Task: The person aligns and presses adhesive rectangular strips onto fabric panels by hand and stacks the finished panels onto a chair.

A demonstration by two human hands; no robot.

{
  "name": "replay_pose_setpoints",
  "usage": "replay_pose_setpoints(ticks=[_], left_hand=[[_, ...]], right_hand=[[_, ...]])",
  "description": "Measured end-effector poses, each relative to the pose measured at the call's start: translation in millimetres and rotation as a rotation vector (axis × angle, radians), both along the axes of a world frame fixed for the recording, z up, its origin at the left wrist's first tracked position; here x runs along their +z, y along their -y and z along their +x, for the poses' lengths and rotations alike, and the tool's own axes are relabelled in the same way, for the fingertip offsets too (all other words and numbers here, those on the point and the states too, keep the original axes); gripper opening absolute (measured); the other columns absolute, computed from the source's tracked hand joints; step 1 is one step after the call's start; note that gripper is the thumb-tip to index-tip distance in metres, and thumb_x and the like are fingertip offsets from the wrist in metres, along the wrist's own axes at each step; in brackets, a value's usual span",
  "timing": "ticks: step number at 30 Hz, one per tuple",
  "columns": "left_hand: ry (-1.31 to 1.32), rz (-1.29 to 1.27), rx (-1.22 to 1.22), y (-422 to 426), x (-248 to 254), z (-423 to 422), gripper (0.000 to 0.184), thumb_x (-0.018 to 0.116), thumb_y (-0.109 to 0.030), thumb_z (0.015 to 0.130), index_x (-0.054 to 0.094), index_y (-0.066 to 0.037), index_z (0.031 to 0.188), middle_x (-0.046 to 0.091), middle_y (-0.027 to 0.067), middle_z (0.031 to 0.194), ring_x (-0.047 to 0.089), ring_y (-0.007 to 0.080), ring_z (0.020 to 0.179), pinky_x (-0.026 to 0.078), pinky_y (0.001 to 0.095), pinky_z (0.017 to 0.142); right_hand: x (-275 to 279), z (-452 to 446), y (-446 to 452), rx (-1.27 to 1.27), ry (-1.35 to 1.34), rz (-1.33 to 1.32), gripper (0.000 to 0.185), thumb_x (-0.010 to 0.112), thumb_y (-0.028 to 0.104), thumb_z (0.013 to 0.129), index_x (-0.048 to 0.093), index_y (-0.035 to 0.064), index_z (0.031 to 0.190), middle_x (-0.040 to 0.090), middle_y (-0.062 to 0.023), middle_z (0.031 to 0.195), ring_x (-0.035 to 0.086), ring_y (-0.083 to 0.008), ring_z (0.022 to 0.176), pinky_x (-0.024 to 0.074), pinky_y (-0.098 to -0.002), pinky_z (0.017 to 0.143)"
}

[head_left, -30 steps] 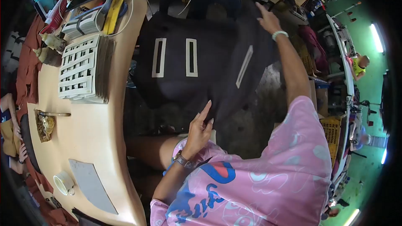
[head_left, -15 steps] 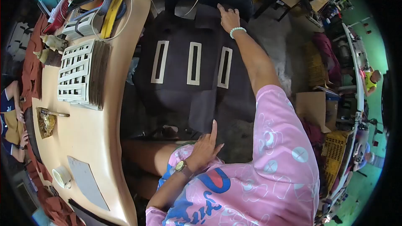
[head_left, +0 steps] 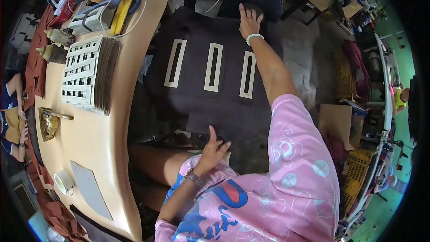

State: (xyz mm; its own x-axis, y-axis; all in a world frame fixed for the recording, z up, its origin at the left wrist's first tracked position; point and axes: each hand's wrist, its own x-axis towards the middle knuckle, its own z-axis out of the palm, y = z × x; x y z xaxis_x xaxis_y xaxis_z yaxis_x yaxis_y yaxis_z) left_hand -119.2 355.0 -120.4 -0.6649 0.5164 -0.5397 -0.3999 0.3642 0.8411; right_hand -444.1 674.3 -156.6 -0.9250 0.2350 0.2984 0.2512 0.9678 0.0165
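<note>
Dark cloth pieces (head_left: 195,69) lie spread out in front of me, with three pale rectangular frames on them: a left one (head_left: 179,54), a middle one (head_left: 217,54) and a right one (head_left: 248,54). Each frame has a dark slot down its middle. My right hand (head_left: 250,21), a beaded bracelet at its wrist, rests with fingers spread at the far edge of the cloth. At the near edge my left hand (head_left: 211,153), wearing a watch, has its fingers apart and holds nothing.
On the pale table (head_left: 96,139) at the left are a stack of slotted pale pieces (head_left: 83,74), a cup (head_left: 64,182), a grey flat piece (head_left: 92,190) and cables. A co-worker's hands (head_left: 22,127) show at far left. Yellow crates (head_left: 358,175) and a cardboard box (head_left: 336,123) stand right.
My right hand has moved left from the cloth's far right side. The right-hand frame, tilted before, now lies beside the others. My left hand has dropped slightly lower and sits off the cloth's edge.
</note>
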Motion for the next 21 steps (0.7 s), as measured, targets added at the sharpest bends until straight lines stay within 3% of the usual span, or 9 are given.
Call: replay_pose_setpoints(ticks=[3, 6, 10, 15, 21], left_hand=[[0.065, 0.116, 0.314, 13.2, -5.6, -1.8, 0.089, 0.059, -0.013, 0.089, -0.010, -0.004, 0.143, 0.021, 0.0318, 0.143, 0.051, 0.0254, 0.114, 0.042, 0.0294, 0.092], [0.123, 0.190, 0.491, 38.5, 31.9, -21.1, 0.088, 0.059, -0.011, 0.089, -0.010, -0.007, 0.144, 0.011, 0.0305, 0.146, 0.047, 0.0214, 0.118, 0.039, 0.0277, 0.095], [-0.001, 0.283, 0.522, 87.6, 76.8, -20.1, 0.082, 0.056, -0.008, 0.090, -0.004, -0.011, 0.146, 0.014, 0.0278, 0.147, 0.046, 0.0236, 0.121, 0.039, 0.0318, 0.097], [-0.351, 0.247, 0.514, 145.6, 133.2, 1.5, 0.079, 0.055, -0.003, 0.089, 0.001, -0.014, 0.147, 0.021, 0.0187, 0.148, 0.047, 0.0245, 0.120, 0.041, 0.0354, 0.098], [-0.680, -0.014, 0.937, 234.3, 177.8, 47.1, 0.073, 0.056, -0.004, 0.088, 0.011, -0.008, 0.146, 0.035, 0.0195, 0.141, 0.053, 0.0256, 0.114, 0.042, 0.0358, 0.096]], right_hand=[[5.6, 14.1, 9.2, -0.036, -0.134, -0.137, 0.059, 0.049, 0.012, 0.088, 0.024, 0.0112, 0.141, 0.037, -0.0178, 0.137, 0.031, -0.0369, 0.130, 0.0163, -0.0603, 0.104], [19.9, 39.3, 32.1, 0.008, -0.261, -0.301, 0.066, 0.056, 0.016, 0.086, 0.021, 0.0073, 0.141, 0.035, -0.0197, 0.137, 0.028, -0.0389, 0.130, 0.0161, -0.0590, 0.105], [53.7, 80.3, 90.7, 0.213, -0.377, -0.393, 0.061, 0.060, 0.015, 0.084, 0.031, 0.0030, 0.136, 0.037, -0.0197, 0.136, 0.033, -0.0363, 0.128, 0.0206, -0.0526, 0.105], [114.1, 109.3, 203.4, 0.592, -0.608, -0.369, 0.062, 0.058, 0.014, 0.086, 0.028, -0.0018, 0.137, 0.039, -0.0210, 0.136, 0.034, -0.0390, 0.126, 0.0234, -0.0500, 0.105], [195.3, 151.7, 389.5, 1.003, -0.673, -0.806, 0.057, 0.057, 0.004, 0.085, 0.031, -0.0041, 0.136, 0.043, -0.0192, 0.133, 0.036, -0.0347, 0.127, 0.0253, -0.0442, 0.106]])
